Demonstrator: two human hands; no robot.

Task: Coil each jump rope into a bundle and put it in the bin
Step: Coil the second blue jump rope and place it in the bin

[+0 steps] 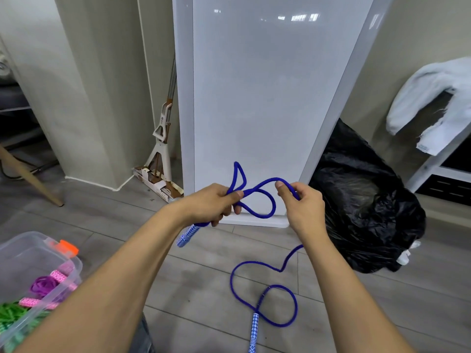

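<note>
Head cam: our open room is the grey plank floor (198, 273) between the clear bin (38, 247) at lower left and the black bag (362, 200) on the right. A white panel (254, 110) stands dead ahead, with a mop (160, 146) beside it. The bin holds a purple rope (44, 286) and a green rope (10, 314).

Our left hand (216, 202) grips loops of the blue jump rope (265, 216), and one handle (187, 235) hangs just below it. Our right hand (303, 207) pinches the next stretch. The rest trails on the floor to the other handle (253, 332).
</note>
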